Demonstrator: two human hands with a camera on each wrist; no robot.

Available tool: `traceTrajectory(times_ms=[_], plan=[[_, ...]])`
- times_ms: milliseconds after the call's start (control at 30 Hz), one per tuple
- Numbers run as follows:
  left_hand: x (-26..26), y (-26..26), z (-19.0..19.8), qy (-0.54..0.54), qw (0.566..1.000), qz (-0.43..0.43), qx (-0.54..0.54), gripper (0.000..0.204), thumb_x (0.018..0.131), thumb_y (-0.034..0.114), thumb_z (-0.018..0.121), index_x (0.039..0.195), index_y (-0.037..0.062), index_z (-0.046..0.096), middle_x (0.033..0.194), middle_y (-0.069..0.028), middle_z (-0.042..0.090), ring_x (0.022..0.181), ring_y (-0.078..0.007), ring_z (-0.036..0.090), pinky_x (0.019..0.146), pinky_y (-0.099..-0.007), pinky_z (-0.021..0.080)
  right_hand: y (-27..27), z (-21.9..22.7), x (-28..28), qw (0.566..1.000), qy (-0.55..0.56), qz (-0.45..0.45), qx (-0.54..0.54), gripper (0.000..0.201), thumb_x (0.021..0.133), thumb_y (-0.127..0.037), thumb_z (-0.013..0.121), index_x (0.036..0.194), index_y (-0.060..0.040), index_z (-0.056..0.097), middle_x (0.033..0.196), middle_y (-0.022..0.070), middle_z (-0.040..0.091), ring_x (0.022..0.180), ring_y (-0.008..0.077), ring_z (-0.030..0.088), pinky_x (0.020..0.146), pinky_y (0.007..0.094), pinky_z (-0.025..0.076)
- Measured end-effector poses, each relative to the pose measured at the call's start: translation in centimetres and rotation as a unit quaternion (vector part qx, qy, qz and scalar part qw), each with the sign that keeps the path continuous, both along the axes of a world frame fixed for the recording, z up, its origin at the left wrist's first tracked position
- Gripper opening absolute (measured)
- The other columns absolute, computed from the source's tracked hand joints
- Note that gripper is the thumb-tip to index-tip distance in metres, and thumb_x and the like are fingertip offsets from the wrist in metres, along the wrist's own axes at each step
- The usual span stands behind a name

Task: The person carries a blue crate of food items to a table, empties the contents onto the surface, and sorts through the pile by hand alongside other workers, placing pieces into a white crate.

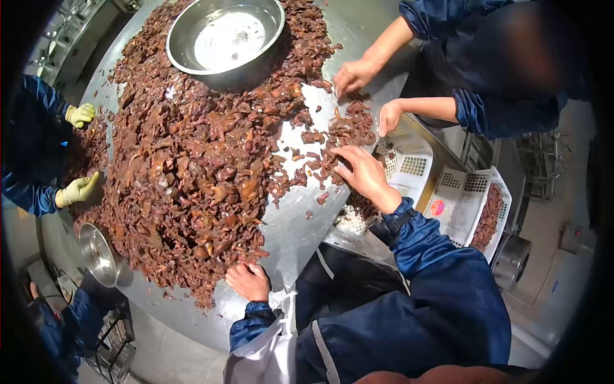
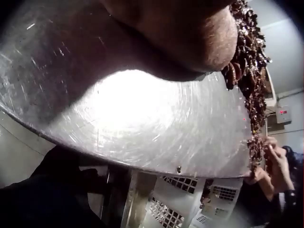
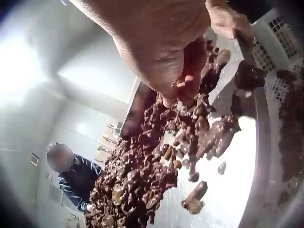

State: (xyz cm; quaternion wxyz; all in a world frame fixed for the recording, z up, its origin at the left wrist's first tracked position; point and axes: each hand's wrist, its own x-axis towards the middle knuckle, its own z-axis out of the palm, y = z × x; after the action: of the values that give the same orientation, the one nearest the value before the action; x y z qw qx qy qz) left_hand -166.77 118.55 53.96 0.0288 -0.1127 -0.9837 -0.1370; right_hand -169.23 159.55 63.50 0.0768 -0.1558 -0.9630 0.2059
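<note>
Reddish-brown, wet-looking pieces point(image 1: 185, 160) form a large heap on a metal table point(image 1: 288, 224). The left hand point(image 1: 251, 281) rests on the metal at the heap's near edge, fingertips against the pieces; in the left wrist view the hand point(image 2: 190, 38) shows only in part. Over smaller, scattered pieces point(image 1: 313, 160) by the table's right edge, the right hand point(image 1: 366, 174) reaches with fingers extended and thumb apart. In the right wrist view that hand point(image 3: 161, 52) touches the pieces point(image 3: 142, 175) with bent fingers, and its palm side is partly hidden.
A steel basin point(image 1: 276, 38) sits on the heap's far side; another bowl point(image 1: 99, 256) is at the left edge. White perforated baskets point(image 1: 409, 163) stand below the right edge. Another person's hands point(image 1: 355, 77) work nearby at upper right; gloved hands point(image 1: 80, 115) are across the table.
</note>
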Motion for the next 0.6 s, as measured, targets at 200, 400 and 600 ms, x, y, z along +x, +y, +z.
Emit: traceTrajectory(times_ms=[200, 400, 600], plan=[[-0.2, 0.0, -0.4, -0.007, 1.000, 0.002, -0.001, 0.020, 0.089, 0.021, 0.059, 0.094, 0.0030, 0.054, 0.098, -0.0214, 0.050, 0.096, -0.0425, 0.049, 0.087, -0.0550, 0.039, 0.9, -1.0, 0.7, 0.995, -0.019, -0.081, -0.049, 0.031, 0.095, -0.025, 0.066, 0.124, -0.0145, 0.065, 0.117, 0.0116, 0.066, 0.108, 0.0335, 0.065, 0.090, 0.0442, 0.054], [-0.2, -0.1, -0.3, 0.010, 1.000, -0.002, -0.004, 0.020, 0.089, 0.022, 0.058, 0.095, 0.0030, 0.054, 0.098, -0.0212, 0.049, 0.095, -0.0422, 0.049, 0.086, -0.0544, 0.039, -3.2, -2.9, -1.6, 0.996, -0.034, 0.064, -0.056, 0.020, 0.095, -0.021, 0.066, 0.112, -0.0100, 0.067, 0.118, 0.0110, 0.064, 0.110, 0.0330, 0.063, 0.086, 0.0451, 0.053], [-0.2, -0.2, -0.3, -0.009, 1.000, 0.004, 0.013, 0.020, 0.089, 0.021, 0.058, 0.096, 0.0034, 0.053, 0.098, -0.0203, 0.049, 0.095, -0.0410, 0.048, 0.087, -0.0538, 0.038, -0.7, -1.8, 2.0, 0.993, -0.040, -0.084, -0.076, 0.018, 0.097, -0.026, 0.065, 0.103, -0.0088, 0.068, 0.103, 0.0113, 0.072, 0.101, 0.0319, 0.068, 0.084, 0.0422, 0.055]])
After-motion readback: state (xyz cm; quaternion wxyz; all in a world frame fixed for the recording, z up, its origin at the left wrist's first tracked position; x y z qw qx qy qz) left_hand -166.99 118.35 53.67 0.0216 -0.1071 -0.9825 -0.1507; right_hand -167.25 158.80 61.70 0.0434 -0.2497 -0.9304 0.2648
